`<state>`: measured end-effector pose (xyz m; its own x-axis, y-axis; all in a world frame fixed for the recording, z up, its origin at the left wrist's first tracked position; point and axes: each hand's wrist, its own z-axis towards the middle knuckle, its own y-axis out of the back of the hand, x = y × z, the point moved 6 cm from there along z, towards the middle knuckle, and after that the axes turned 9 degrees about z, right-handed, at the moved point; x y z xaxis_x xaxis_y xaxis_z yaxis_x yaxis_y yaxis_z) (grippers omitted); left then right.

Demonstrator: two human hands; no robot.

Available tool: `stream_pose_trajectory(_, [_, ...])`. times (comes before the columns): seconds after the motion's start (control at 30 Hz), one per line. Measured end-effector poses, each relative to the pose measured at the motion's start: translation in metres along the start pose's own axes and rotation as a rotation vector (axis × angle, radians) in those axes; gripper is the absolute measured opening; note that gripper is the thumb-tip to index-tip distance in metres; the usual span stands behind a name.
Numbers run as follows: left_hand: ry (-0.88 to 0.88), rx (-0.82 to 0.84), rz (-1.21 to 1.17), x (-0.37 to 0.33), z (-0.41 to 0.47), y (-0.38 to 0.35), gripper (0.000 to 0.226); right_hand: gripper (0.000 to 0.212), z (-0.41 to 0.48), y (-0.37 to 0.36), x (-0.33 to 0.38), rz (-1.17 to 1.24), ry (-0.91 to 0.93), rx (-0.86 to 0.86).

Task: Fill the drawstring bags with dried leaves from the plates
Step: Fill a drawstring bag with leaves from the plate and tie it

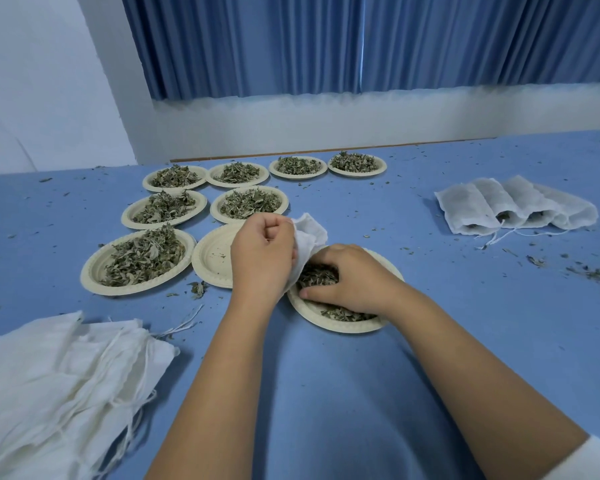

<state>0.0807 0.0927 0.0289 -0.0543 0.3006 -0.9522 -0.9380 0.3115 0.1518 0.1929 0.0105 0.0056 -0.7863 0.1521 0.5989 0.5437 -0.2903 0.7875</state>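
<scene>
From my remote seat I read this as a plain workroom set up for packing by hand, not a home or a kitchen. The bench is one broad surface under a blue cloth, pushed up against a bare white wall and a white ledge, with pleated blue curtains drawn shut above it. I see the stock laid out in batches: rows of identical paper plates heaped with dried leaves, a stack of empty drawstring bags at the near left, and a row of filled bags lying side by side at the far right. Leaf crumbs litter the cloth.
</scene>
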Motion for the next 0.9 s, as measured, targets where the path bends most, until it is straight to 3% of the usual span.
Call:
stream_pose_trajectory(0.53, [-0.026, 0.005, 0.025, 0.000, 0.000, -0.002, 0.013, 0.035, -0.001, 0.002, -0.007, 0.001, -0.057, -0.021])
stream_pose_trajectory(0.7, [-0.031, -0.003, 0.038, -0.001, -0.001, 0.000, 0.012, 0.031, -0.004, 0.024, -0.016, 0.204, -0.104, -0.153])
stream_pose_trajectory(0.9, [-0.027, -0.047, 0.015, -0.003, -0.001, 0.004, 0.013, 0.031, -0.010, 0.033, -0.029, 0.693, -0.253, -0.181])
